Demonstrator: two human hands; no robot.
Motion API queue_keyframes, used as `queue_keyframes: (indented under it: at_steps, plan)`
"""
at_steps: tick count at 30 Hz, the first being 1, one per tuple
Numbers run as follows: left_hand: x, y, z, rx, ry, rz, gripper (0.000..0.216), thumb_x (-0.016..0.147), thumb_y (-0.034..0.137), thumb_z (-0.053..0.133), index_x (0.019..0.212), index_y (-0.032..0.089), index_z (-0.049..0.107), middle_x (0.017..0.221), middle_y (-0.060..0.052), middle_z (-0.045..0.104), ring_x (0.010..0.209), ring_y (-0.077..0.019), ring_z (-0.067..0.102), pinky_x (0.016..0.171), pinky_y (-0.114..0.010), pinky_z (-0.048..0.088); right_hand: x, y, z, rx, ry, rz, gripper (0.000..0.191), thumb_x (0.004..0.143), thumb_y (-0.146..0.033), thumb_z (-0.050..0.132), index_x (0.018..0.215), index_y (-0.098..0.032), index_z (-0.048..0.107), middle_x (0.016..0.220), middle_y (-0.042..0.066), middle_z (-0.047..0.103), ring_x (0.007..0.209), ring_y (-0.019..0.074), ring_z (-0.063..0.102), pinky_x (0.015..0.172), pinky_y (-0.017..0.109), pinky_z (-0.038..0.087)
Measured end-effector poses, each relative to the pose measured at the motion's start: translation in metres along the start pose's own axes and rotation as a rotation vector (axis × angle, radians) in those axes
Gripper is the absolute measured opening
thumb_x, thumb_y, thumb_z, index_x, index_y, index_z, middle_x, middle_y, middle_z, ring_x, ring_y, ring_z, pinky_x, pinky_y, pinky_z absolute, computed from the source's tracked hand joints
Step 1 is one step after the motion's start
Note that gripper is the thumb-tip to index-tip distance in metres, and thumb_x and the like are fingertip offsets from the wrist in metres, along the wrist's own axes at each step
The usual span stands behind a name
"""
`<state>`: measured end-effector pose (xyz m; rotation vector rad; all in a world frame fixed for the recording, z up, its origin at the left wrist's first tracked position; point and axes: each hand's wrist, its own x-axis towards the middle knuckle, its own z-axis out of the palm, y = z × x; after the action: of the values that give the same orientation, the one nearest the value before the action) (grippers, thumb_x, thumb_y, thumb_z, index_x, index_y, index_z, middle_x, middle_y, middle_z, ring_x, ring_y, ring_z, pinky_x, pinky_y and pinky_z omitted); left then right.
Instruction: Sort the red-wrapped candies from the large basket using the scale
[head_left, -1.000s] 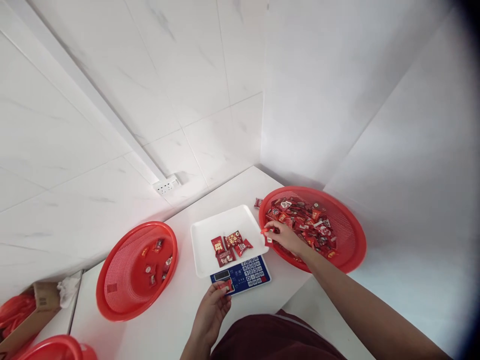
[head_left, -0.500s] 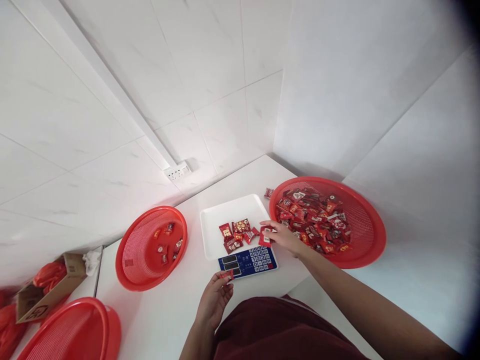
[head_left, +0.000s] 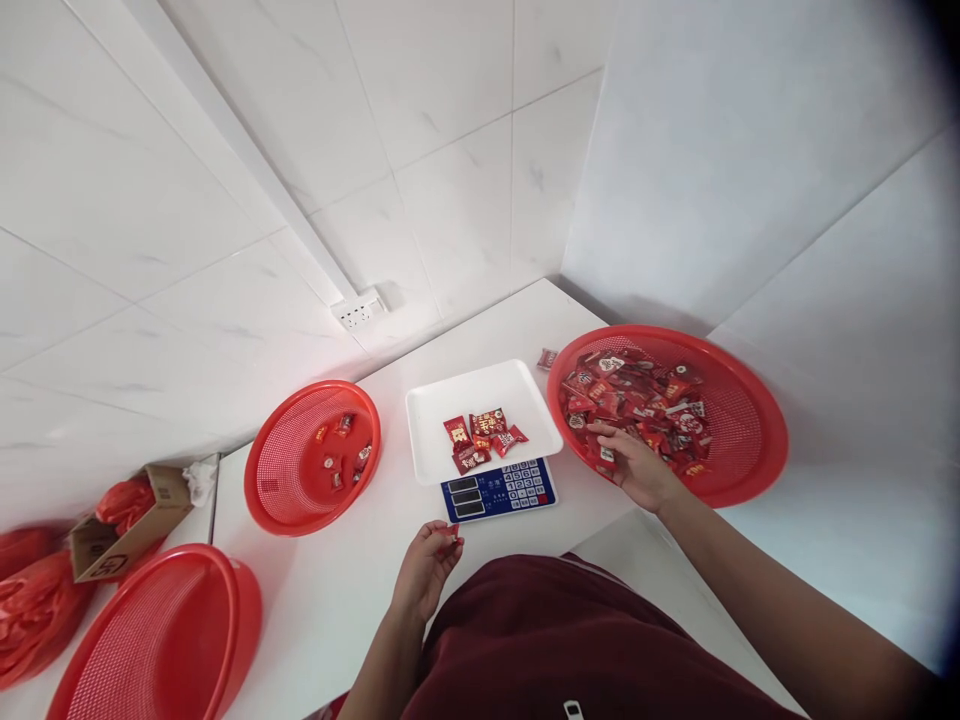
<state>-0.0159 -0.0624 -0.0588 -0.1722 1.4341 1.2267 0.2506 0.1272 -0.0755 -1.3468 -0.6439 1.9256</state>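
A white tray (head_left: 450, 405) sits on a blue scale (head_left: 498, 491) and holds several red candy packets (head_left: 484, 438). My right hand (head_left: 632, 463) rests inside the large red basket (head_left: 750, 420) of candy at the right, fingers curled on the packets (head_left: 637, 400); a red packet shows under its fingers. My left hand (head_left: 429, 565) hovers near the table's front edge, just before the scale, pinching a small red candy (head_left: 452, 532). A smaller red basket (head_left: 285, 490) at the left holds a few candies (head_left: 343, 455).
A stray candy (head_left: 547, 359) lies on the table behind the large basket. Another red basket (head_left: 150, 640) stands at the lower left. A cardboard box (head_left: 120, 535) and red bags (head_left: 34, 600) sit at far left. A wall socket (head_left: 358, 308) is behind the table.
My right hand drew back from the tray's edge into the large basket. My left hand moved slightly toward me with its candy. The view shifted, showing more of the lower-left basket.
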Motion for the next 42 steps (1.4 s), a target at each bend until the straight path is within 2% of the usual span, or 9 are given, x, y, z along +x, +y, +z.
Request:
queue_keyframes:
  at_steps: [3, 9, 17, 20, 24, 27, 31, 35, 42]
  plan:
    - [-0.002, 0.0, 0.002, 0.034, -0.013, 0.017, 0.018, 0.062, 0.003, 0.06, 0.07, 0.017, 0.052, 0.071, -0.002, 0.062, 0.063, -0.0089, 0.06, 0.062, -0.019, 0.05, 0.004, 0.006, -0.002, -0.023, 0.047, -0.07, 0.02, 0.068, -0.019, 0.058, 0.087, -0.026, 0.063, 0.083, -0.001, 0.067, 0.066, 0.0114, 0.061, 0.056, 0.023, 0.052]
    - [-0.001, -0.002, 0.0, 0.098, -0.012, 0.026, 0.015, 0.063, 0.013, 0.062, 0.075, 0.018, 0.054, 0.07, 0.0, 0.06, 0.056, -0.0064, 0.053, 0.052, -0.017, 0.042, 0.01, 0.014, -0.008, -0.137, 0.029, -0.168, 0.022, 0.066, -0.028, 0.06, 0.088, -0.025, 0.062, 0.079, 0.002, 0.066, 0.07, 0.017, 0.063, 0.062, 0.032, 0.055]
    - [-0.001, -0.008, 0.002, 0.162, -0.018, 0.043, 0.018, 0.066, 0.026, 0.06, 0.079, 0.016, 0.055, 0.058, 0.004, 0.05, 0.049, -0.0053, 0.044, 0.047, -0.019, 0.031, 0.005, 0.013, -0.003, -0.104, 0.068, -0.15, 0.024, 0.063, -0.029, 0.064, 0.086, -0.024, 0.063, 0.074, 0.0, 0.064, 0.068, 0.0154, 0.06, 0.061, 0.029, 0.052]
    - [-0.003, -0.008, 0.004, 0.192, -0.032, 0.074, 0.022, 0.065, 0.031, 0.062, 0.079, 0.016, 0.054, 0.058, 0.005, 0.047, 0.048, -0.0051, 0.041, 0.047, -0.02, 0.029, 0.007, 0.014, -0.006, -0.216, 0.152, -0.253, 0.028, 0.061, -0.033, 0.064, 0.087, -0.022, 0.063, 0.065, -0.002, 0.06, 0.058, 0.0132, 0.055, 0.053, 0.026, 0.046]
    - [-0.005, -0.007, 0.005, 0.231, -0.038, 0.086, 0.028, 0.062, 0.034, 0.068, 0.077, 0.016, 0.052, 0.057, 0.007, 0.044, 0.046, -0.0038, 0.037, 0.047, -0.02, 0.025, 0.012, 0.017, -0.012, -0.463, 0.263, -0.404, 0.032, 0.065, -0.035, 0.059, 0.092, -0.018, 0.064, 0.061, -0.002, 0.058, 0.052, 0.0119, 0.049, 0.054, 0.027, 0.042]
    - [-0.006, -0.007, 0.005, 0.25, -0.049, 0.117, 0.033, 0.059, 0.036, 0.073, 0.073, 0.018, 0.048, 0.055, 0.009, 0.039, 0.047, -0.0036, 0.034, 0.048, -0.02, 0.024, 0.012, 0.019, -0.015, -0.614, 0.302, -0.455, 0.032, 0.068, -0.036, 0.055, 0.092, -0.018, 0.064, 0.07, 0.001, 0.061, 0.057, 0.0136, 0.051, 0.06, 0.03, 0.043]
    - [-0.005, -0.008, 0.007, 0.277, -0.07, 0.139, 0.037, 0.059, 0.039, 0.074, 0.074, 0.018, 0.049, 0.056, 0.008, 0.04, 0.047, -0.0038, 0.034, 0.048, -0.02, 0.025, 0.013, 0.022, -0.014, -0.719, 0.316, -0.52, 0.03, 0.069, -0.035, 0.051, 0.092, -0.019, 0.063, 0.094, 0.006, 0.064, 0.076, 0.0184, 0.056, 0.075, 0.034, 0.043]
    - [-0.004, -0.007, 0.009, 0.267, -0.049, 0.125, 0.037, 0.057, 0.039, 0.076, 0.074, 0.018, 0.05, 0.056, 0.008, 0.041, 0.047, -0.0042, 0.037, 0.048, -0.02, 0.027, 0.015, 0.024, -0.013, -0.795, 0.317, -0.552, 0.028, 0.07, -0.034, 0.049, 0.09, -0.021, 0.063, 0.098, 0.006, 0.066, 0.088, 0.0221, 0.056, 0.083, 0.036, 0.041]
    - [-0.004, -0.005, 0.01, 0.245, -0.06, 0.084, 0.036, 0.061, 0.041, 0.074, 0.083, 0.015, 0.059, 0.068, 0.002, 0.056, 0.057, -0.0065, 0.052, 0.058, -0.021, 0.04, 0.015, 0.024, -0.013, -0.832, 0.313, -0.548, 0.031, 0.07, -0.036, 0.048, 0.092, -0.019, 0.062, 0.098, 0.008, 0.065, 0.089, 0.0235, 0.057, 0.082, 0.037, 0.041]
